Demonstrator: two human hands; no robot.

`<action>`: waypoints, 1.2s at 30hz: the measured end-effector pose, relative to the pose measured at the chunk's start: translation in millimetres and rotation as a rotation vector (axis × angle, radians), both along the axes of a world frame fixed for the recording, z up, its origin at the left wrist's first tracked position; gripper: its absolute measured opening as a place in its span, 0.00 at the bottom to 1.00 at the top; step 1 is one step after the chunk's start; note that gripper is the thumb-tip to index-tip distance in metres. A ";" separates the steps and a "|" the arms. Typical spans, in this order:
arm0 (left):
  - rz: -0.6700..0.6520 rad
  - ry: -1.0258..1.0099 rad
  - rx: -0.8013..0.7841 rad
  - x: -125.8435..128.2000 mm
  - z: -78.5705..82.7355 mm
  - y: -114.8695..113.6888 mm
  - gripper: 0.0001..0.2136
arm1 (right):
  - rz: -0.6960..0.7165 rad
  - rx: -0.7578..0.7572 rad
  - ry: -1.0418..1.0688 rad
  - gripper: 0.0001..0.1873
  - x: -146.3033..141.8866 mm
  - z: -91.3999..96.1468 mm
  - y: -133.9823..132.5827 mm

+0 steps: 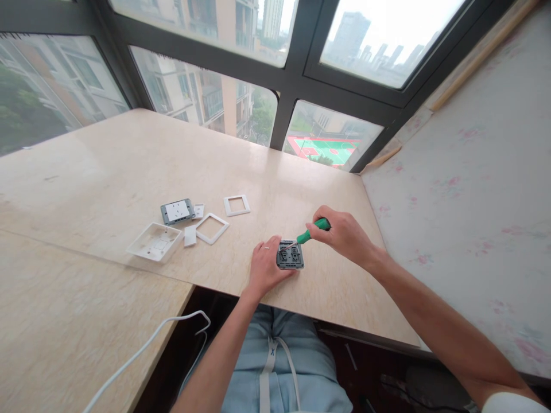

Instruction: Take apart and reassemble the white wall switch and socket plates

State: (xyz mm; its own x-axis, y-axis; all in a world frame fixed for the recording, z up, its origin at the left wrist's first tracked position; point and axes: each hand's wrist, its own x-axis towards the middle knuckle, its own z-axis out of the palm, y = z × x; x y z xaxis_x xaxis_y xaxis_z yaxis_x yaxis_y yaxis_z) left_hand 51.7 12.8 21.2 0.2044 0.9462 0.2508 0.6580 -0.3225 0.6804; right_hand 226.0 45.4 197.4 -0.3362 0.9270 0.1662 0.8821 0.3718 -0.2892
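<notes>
Left hand [265, 265] holds dark-grey, detailed module [293, 259].

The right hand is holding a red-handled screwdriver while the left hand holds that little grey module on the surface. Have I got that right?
Not quite: the screwdriver has a green handle, not a red one, as the head view shows. The right hand does hold it, while the left hand holds the grey module on the surface.

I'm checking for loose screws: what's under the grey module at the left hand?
Tabletop shows around the grey module, held by the left hand; whatever lies directly beneath is covered.
</notes>
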 end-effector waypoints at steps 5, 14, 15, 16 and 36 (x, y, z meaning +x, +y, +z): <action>-0.003 0.005 -0.007 -0.2 -0.7 0.1 0.41 | 0.108 -0.018 -0.252 0.17 -13.4 17.0 0.1; -0.003 0.000 0.007 0.1 -0.6 0.5 0.42 | 0.624 -0.190 -0.220 0.09 -14.0 40.4 6.4; -0.001 0.001 0.006 0.1 -0.6 0.3 0.42 | 0.635 -0.207 -0.199 0.11 -14.5 39.9 5.2; 0.002 0.001 0.006 0.1 -0.4 0.2 0.42 | 0.616 -0.209 -0.185 0.13 -15.8 38.7 3.7; 0.021 -0.018 0.016 1.4 5.8 -0.3 0.41 | 0.367 -0.057 -0.241 0.25 -20.3 29.2 -3.5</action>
State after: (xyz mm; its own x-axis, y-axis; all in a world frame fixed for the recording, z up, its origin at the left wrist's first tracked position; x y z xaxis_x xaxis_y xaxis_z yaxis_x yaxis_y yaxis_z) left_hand 53.1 12.5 26.9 0.1801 0.9459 0.2699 0.6520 -0.3202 0.6873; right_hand 205.7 41.9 226.5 -0.6675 0.7446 -0.0053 0.7396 0.6622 -0.1201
